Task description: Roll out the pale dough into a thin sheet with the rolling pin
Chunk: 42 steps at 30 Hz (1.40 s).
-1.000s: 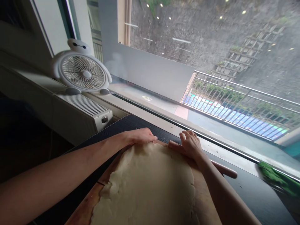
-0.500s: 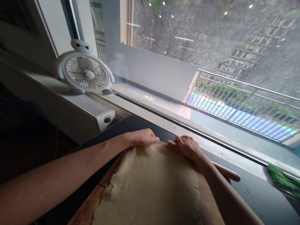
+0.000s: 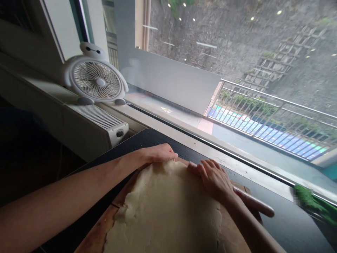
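- Head view: big sheet of dough [image 3: 163, 211] covers most of a wooden board [image 3: 94, 230], right up to its far edge.
- Right hand [image 3: 216, 178] lies over a rolling pin [image 3: 254, 201], fingers slightly spread, pin poking past the board's right edge.
- Left hand [image 3: 162, 153] is curled at the dough's far edge, can't tell if it's pinching any.
- White fan [image 3: 98, 82] sits beyond the table's [image 3: 281, 218] far left corner.
- Railing [image 3: 263, 114] outside.
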Each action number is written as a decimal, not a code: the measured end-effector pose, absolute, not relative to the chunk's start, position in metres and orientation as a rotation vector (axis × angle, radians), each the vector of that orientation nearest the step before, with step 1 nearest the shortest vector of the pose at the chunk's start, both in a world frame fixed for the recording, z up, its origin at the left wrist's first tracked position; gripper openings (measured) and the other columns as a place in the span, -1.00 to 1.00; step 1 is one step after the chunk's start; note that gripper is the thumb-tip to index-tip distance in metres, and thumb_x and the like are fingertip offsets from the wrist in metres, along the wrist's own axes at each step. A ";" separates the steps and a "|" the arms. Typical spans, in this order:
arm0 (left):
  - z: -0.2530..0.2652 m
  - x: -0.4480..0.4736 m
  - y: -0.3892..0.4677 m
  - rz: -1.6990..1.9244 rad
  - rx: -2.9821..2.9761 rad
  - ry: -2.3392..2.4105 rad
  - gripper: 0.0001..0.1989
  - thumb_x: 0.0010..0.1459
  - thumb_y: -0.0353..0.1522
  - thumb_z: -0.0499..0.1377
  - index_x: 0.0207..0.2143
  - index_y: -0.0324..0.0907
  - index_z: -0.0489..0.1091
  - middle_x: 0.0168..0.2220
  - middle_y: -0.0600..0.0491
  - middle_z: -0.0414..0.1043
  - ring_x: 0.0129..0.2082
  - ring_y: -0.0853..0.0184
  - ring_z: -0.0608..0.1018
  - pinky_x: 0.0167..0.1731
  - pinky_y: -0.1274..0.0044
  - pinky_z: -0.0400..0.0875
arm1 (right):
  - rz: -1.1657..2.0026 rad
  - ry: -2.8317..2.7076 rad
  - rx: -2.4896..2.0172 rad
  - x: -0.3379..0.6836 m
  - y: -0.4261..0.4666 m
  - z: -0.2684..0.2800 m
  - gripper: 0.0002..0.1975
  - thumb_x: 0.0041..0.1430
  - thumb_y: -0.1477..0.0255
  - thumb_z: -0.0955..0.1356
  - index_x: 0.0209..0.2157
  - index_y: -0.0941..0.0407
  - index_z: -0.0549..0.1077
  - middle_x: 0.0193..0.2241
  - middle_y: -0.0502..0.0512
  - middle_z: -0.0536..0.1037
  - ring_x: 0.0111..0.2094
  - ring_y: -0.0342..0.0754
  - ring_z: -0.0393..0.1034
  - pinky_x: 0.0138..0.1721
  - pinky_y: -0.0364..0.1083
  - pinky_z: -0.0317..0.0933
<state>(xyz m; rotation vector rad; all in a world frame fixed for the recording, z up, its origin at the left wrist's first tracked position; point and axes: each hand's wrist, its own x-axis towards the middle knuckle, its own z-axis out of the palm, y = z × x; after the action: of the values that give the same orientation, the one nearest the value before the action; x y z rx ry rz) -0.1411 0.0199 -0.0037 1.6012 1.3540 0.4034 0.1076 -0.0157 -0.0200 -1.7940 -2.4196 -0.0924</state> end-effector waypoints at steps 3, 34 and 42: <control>0.007 -0.139 0.022 0.314 1.624 1.362 -0.60 0.00 -0.09 0.11 -0.44 -0.27 0.46 -0.59 0.07 0.35 -0.60 0.41 0.35 -0.64 0.62 0.12 | -0.144 -2.329 -1.734 0.106 -0.038 -0.025 -0.54 0.30 0.17 0.03 0.08 0.06 0.23 0.09 0.11 0.28 0.18 0.07 -0.05 0.05 0.08 0.00; -0.004 -0.139 0.006 0.372 1.503 1.284 -0.82 -0.18 -0.30 0.21 -0.51 -0.25 0.44 -0.63 0.11 0.36 -0.65 0.42 0.35 -0.67 0.62 0.17 | -0.132 -2.292 -1.707 0.086 -0.044 -0.013 -0.56 0.31 0.19 0.00 -0.22 0.06 0.39 -0.14 0.15 0.41 -0.10 0.02 0.25 -0.16 -0.04 0.10; -0.007 -0.129 0.027 0.502 1.489 1.308 -0.76 -0.19 -0.23 0.23 -0.52 -0.24 0.41 -0.61 0.15 0.31 -0.62 0.45 0.33 -0.63 0.63 0.21 | -0.080 -2.358 -1.826 0.074 -0.053 -0.016 -0.50 0.31 0.16 -0.04 0.07 0.02 0.26 0.15 0.12 0.20 0.24 0.08 -0.19 0.16 0.14 -0.22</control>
<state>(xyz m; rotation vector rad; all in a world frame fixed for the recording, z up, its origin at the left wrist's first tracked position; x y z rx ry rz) -0.1293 0.0274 -0.0071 1.4889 1.3081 0.5025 0.0736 -0.0531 -0.0158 -1.8260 -2.3581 -0.0802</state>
